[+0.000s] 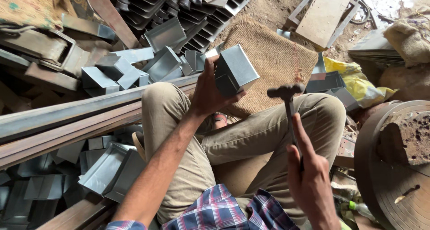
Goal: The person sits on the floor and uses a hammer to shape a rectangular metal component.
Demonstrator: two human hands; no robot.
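Sitting on ground w/ legs bent. Left hand (208,93) wrapped tight round a small folded tin box (235,71), held up above the knee (156,98), fingers curled on its near side. Right hand (309,180) closed round handle of a hammer (286,95), head up, near the box but not touching. Looks like box shaped already, maybe some tapping left. Lots more tin pieces (130,68) piled behind the long metal bars (67,122) & by the left leg, some stacked. Woven mat (273,55) on the dirt past the box.
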